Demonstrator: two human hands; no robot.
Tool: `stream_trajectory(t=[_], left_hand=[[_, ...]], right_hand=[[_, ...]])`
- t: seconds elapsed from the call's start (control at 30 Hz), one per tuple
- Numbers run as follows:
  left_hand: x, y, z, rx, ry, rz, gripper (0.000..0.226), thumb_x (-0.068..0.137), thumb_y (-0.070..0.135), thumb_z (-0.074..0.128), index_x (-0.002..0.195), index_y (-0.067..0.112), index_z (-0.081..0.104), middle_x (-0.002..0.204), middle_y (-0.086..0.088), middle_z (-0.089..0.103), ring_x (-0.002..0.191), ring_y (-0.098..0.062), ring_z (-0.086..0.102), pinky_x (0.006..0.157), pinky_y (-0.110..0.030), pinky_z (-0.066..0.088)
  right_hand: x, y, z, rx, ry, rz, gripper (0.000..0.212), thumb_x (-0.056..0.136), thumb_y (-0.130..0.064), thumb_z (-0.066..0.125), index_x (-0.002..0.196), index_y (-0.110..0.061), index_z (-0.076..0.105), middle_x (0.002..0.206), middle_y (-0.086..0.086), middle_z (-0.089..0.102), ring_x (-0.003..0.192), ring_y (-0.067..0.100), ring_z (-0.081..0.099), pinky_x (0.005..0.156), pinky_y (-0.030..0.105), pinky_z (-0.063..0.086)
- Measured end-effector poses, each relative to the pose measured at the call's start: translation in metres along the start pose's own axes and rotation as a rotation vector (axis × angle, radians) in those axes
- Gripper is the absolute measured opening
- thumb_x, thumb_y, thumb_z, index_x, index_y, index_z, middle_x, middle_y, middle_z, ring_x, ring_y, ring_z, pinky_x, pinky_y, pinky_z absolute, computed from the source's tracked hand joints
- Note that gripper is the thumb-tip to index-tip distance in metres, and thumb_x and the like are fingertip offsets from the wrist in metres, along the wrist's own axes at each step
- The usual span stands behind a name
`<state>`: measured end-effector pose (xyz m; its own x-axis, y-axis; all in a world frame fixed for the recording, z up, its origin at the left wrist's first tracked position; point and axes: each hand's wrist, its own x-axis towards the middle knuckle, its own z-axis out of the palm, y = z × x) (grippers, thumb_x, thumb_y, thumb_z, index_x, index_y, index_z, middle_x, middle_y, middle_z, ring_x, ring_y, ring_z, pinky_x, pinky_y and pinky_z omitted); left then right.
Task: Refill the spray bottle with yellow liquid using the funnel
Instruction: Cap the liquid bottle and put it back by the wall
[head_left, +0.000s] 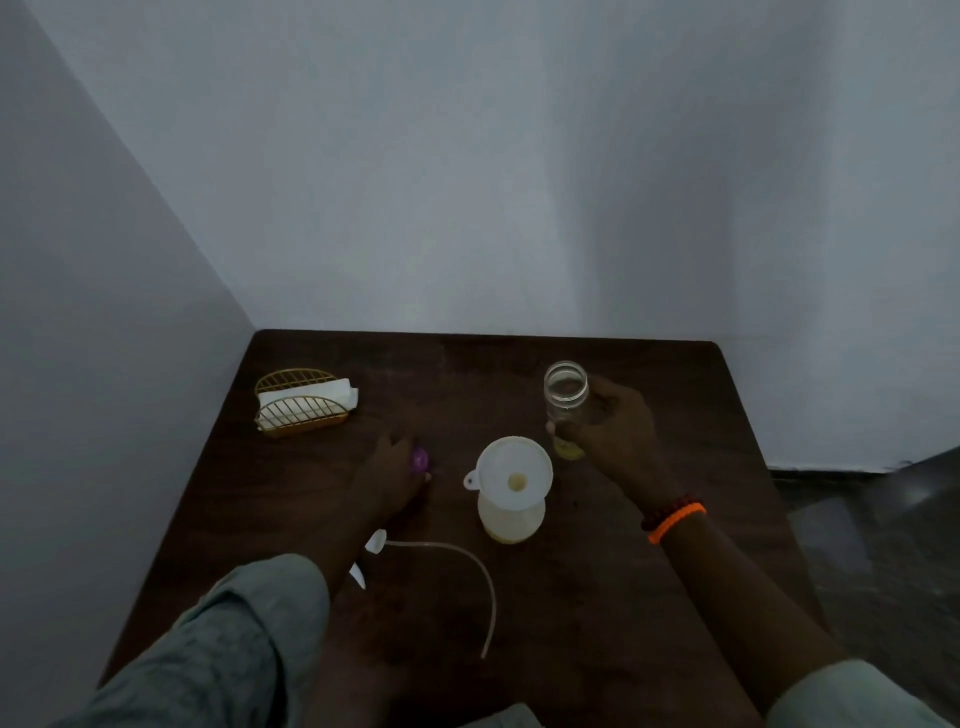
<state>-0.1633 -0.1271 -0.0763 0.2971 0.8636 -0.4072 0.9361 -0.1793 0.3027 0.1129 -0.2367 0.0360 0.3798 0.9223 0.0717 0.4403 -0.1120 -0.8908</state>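
Item 1. Tabletop (597, 597): dark brown wood, set into a corner of pale walls; the scene is dimly lit.

Item 2. Spray bottle (511, 519): translucent body, upright near the middle of the tabletop, with yellow liquid visible at its base. Its top is off.

Item 3. Funnel (514, 470): white, seated upright in the neck of the spray bottle, with a small tab on its left rim. A trace of yellow shows at its throat.

Item 4. Jar (565, 402): clear glass, open mouth, upright, just beyond and to the right of the funnel. A little yellow liquid remains at its bottom.

Item 5. Right hand (618, 431): its grip is closed around the jar from the right side. Orange and dark bracelets (675, 519) sit on the wrist.

Item 6. Left hand (392, 478): palm down, left of the spray bottle, fingers resting on or over a small purple object (418, 459). Whether the grip is closed on it cannot be told in this light.

Item 7. Spray head (366, 558): white, lying on the tabletop, partly hidden by the left forearm, with its long dip tube (480, 582) curving toward the near edge.

Item 8. Napkin holder (298, 402): gold wire, at the far left of the tabletop, holding white napkins, well apart from the bottle.
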Motion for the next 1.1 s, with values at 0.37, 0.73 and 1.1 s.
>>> stream_trajectory(t=[0.37,0.73,1.1], left_hand=[[-0.004,0.041,-0.043,-0.229,0.266,0.168,0.048,0.084,0.027,0.074,0.127,0.017,0.056,0.134,-0.007,0.047,0.109,-0.013,0.051,0.087,-0.025,0.042],[-0.049,0.157,-0.144,-0.418,0.329,0.786,0.055,0.075,0.026,0.082,0.126,0.026,0.062,0.120,0.001,0.051,0.088,-0.004,0.062,0.076,-0.010,0.050],[-0.057,0.173,-0.140,-0.230,0.318,0.883,0.059,0.071,0.019,0.084,0.127,0.015,0.065,0.114,-0.005,0.057,0.112,-0.015,0.050,0.083,-0.004,0.036]], right_hand=[[0.001,0.000,-0.003,0.020,0.019,0.031,0.053,0.060,-0.015,0.089,0.110,-0.025,0.074,0.102,-0.012,0.075,0.099,0.002,0.069,0.091,0.034,0.056],[0.002,-0.012,-0.006,-0.014,0.002,-0.013,0.056,0.065,-0.013,0.089,0.118,-0.022,0.070,0.105,-0.012,0.073,0.099,-0.002,0.066,0.088,0.024,0.054],[0.000,-0.024,-0.005,-0.071,-0.004,-0.046,0.045,0.067,-0.021,0.088,0.108,-0.018,0.071,0.100,-0.004,0.075,0.093,0.010,0.070,0.088,0.044,0.058]])
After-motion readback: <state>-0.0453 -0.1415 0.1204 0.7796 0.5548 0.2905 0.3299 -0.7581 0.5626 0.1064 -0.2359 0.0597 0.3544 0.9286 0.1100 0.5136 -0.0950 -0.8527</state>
